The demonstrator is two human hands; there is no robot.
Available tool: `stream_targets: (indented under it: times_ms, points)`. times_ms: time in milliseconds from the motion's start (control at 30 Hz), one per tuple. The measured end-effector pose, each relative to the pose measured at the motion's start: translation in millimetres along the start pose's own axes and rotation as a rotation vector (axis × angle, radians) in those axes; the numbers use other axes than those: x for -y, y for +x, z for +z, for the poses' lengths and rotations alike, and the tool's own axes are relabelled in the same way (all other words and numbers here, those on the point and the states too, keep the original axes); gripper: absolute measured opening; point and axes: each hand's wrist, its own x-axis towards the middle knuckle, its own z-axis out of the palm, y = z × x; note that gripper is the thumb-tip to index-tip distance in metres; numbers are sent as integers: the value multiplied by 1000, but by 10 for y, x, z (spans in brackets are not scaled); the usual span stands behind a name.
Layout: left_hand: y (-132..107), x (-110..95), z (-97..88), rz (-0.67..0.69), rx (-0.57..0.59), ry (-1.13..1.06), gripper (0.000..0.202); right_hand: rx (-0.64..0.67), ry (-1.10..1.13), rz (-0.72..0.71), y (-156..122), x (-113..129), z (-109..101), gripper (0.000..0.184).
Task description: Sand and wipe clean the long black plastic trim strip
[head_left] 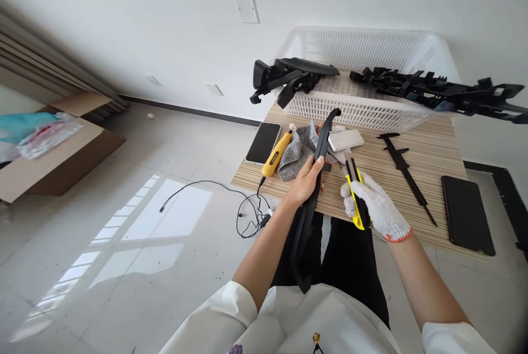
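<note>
My bare left hand point(307, 180) grips a long, curved black plastic part point(306, 216) around its middle. The part slants from above the table down toward my lap. In my right hand point(373, 203), covered by a white knit glove, is a yellow and black utility knife point(357, 192), its blade end pointing up and away from me. Knife and plastic part are apart. Behind my left hand lie a crumpled grey cloth point(297, 151) and a yellow corded handheld tool point(276, 155). A white flat box point(346, 139) rests beyond the knife.
A white plastic basket point(355, 105) at the table's back holds several black plastic parts point(445, 89), some sticking out over its sides. Black calipers point(402, 164) and a dark phone point(468, 214) lie right; another phone point(263, 142) lies left. Cables point(243, 214) trail beside the table. A cardboard box point(78, 148) stands far left.
</note>
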Motion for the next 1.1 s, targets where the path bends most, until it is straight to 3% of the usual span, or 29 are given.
stream_targets:
  times_ms: [200,367,700,1100]
  points:
    - [-4,44,-25,60,-22,-8,42,23,-34,79,-43,-153,221,39]
    - [-3,44,-19,104,-5,-43,45,-4,26,113,-67,-192,325,34]
    - [10,58,-24,163,29,-106,43,66,102,151,-41,-200,269,32]
    - [34,81,-37,207,-21,-65,28,81,72,167,-42,-163,263,29]
